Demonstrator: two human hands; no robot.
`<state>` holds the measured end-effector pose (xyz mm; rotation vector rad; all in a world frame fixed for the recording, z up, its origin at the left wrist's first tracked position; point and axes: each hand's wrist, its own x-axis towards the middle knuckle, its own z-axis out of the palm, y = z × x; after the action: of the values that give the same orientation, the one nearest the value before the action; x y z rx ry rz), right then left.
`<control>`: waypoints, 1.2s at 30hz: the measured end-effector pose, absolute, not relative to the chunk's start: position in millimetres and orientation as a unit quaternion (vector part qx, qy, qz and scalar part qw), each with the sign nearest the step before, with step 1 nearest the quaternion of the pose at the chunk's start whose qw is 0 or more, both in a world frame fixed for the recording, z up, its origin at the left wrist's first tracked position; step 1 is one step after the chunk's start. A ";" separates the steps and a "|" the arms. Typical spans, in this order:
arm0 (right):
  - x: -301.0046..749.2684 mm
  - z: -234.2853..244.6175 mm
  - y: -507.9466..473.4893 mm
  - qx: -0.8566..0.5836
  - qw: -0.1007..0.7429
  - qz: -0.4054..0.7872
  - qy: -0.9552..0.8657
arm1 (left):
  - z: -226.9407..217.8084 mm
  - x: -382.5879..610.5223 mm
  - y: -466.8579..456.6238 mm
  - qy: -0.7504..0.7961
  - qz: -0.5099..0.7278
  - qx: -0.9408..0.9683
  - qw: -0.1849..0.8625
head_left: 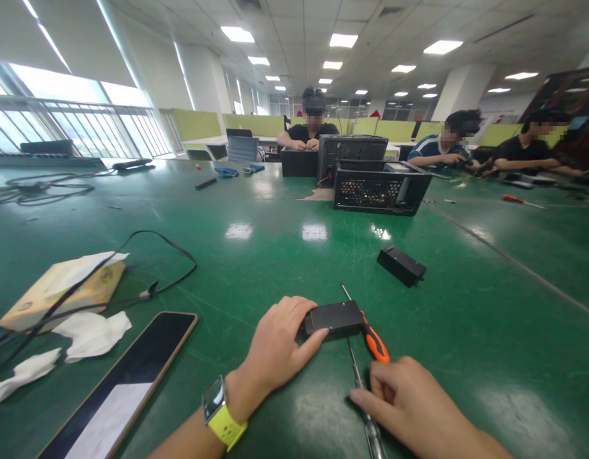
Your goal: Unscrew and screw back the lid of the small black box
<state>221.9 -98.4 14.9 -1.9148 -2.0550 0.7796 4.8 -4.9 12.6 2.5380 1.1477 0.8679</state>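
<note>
My left hand point(275, 350) is closed on a small black box point(335, 317) that rests on the green table point(256, 255), thumb and fingers gripping its left end. An orange-handled screwdriver point(375, 343) lies under the box's right end, its shaft pointing away. My right hand point(409, 405) pinches a thin metal tool point(359, 376) that lies on the table in front of the box. A second black box point(400, 265) lies farther off to the right.
A phone point(125, 382) lies at the near left beside white tissues point(91, 333), a tan booklet point(60, 290) and a black cable point(170, 252). Open black computer cases point(378, 185) stand mid-table. Three people sit working at the far side. Another screwdriver point(519, 201) lies right.
</note>
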 end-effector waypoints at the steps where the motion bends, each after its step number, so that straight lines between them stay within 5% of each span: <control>1: 224.1 14.4 -97.6 -0.647 0.134 0.243 -0.710 | 12.5 4.8 -4.6 0.394 0.296 0.862 0.118; 8: 243.7 15.2 -58.1 -0.541 0.337 0.011 -0.770 | 12.1 3.1 -1.7 0.377 0.315 0.859 0.145; 17: 238.8 20.2 -41.5 -0.481 0.262 0.018 -0.836 | 13.9 -2.1 -0.6 0.284 0.365 0.869 0.175; 24: 264.8 26.2 -40.9 -0.562 0.412 -0.006 -0.717 | 12.6 -3.7 -2.0 0.310 0.385 0.860 0.126; 36: 436.1 22.6 -38.0 -0.807 0.245 0.091 -0.530 | 14.1 -3.6 -1.8 0.295 0.383 0.871 0.088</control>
<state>436.1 -38.0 22.6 -2.2022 -1.4465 0.2490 -3.6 -1.8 14.1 2.5916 0.8789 1.1399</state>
